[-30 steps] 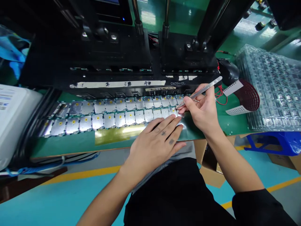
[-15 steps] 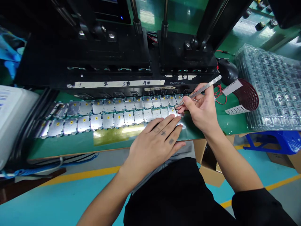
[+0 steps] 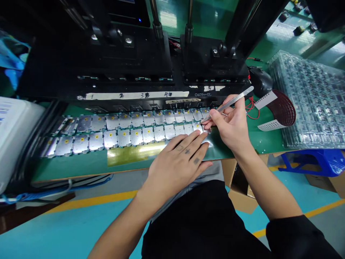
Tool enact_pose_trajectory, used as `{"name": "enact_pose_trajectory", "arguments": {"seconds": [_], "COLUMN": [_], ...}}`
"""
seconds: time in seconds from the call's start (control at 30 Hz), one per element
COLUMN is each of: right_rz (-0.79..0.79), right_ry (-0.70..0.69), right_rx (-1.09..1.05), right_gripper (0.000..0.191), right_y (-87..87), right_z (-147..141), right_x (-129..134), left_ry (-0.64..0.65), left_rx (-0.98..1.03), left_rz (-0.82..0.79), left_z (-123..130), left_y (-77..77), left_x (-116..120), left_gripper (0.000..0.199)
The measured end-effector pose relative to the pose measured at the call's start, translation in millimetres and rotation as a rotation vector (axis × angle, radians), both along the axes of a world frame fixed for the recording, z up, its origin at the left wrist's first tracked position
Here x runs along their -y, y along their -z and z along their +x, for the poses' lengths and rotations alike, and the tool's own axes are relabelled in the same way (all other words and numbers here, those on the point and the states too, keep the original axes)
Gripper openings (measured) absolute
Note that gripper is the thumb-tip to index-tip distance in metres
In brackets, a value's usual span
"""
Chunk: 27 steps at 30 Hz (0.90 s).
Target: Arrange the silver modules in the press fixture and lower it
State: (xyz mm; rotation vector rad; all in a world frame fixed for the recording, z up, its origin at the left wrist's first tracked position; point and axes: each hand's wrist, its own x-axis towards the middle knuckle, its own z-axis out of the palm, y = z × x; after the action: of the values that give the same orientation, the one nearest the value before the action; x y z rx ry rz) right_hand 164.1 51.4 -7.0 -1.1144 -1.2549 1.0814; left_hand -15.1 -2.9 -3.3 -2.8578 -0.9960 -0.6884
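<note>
The right hand (image 3: pixel 229 126) is clamped on one pair of steel tweezers (image 3: pixel 231 103), pinching them between thumb and fingers. Their tail points far and right, and their tips sit over the right end of the silver plates (image 3: pixel 136 136). Whether the tips are apart or together is too small to tell. The left hand (image 3: pixel 175 167) lies flat and open, its grip apart, with its fingertips (image 3: pixel 197 132) touching the right end of the near row, just beside the tweezer tips.

The plates lie in two rows on a green-topped desk (image 3: pixel 81 169), each with a yellow dot. There are roughly thirteen in the far row and fourteen in the near row; the hands hide the exact count at the right end. One strip of gold tape (image 3: pixel 134 153) lies on the desk just nearer than the near row.

Beyond the rows stands a black machine (image 3: pixel 134 61), with one strip of masking tape (image 3: pixel 137 95) marked 1 to 4. To the right are one black computer mouse (image 3: pixel 260 82), red wires (image 3: pixel 252 108), a curled perforated strip (image 3: pixel 280 111) and a stack of clear plastic trays (image 3: pixel 309 100). One white container (image 3: pixel 16 136) sits at the left.
</note>
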Motion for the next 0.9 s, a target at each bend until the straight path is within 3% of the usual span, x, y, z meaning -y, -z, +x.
{"name": "enact_pose_trajectory", "arguments": {"seconds": [0.9], "right_rz": [-0.012], "right_ry": [0.005], "right_rx": [0.056], "right_gripper": [0.048], "right_y": [-1.7], "right_z": [-2.7], "right_x": [2.2], "left_ry": [0.008], "left_rx": [0.012], "left_rz": [-0.013], "left_z": [-0.2], "left_y": [-0.7], "left_x": [0.0], "left_gripper": [0.039]}}
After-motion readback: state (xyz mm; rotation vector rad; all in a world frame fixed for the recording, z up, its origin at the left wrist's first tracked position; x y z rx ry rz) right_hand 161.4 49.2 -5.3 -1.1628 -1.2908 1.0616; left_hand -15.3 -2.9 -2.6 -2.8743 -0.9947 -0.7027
